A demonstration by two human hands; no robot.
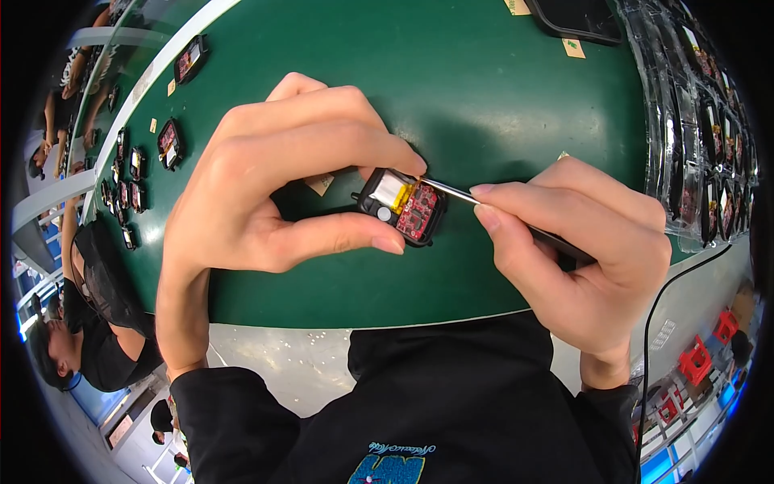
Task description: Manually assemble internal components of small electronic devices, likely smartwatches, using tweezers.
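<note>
My left hand (pixel 274 177) pinches a small black open device case (pixel 403 206) between thumb and forefinger, just above the green mat (pixel 484 89). Inside the case I see a silver battery pack with yellow tape and a red circuit board. My right hand (pixel 572 242) grips thin metal tweezers (pixel 459 192), whose tip touches the top right edge of the case by the red board. Both black sleeves come in from the lower edge.
Several more open cases (pixel 169 143) lie in a row along the mat's left side. Clear plastic trays (pixel 709 153) holding similar units stand at the right. A dark tray (pixel 576 16) sits at the back. Other people sit at the left.
</note>
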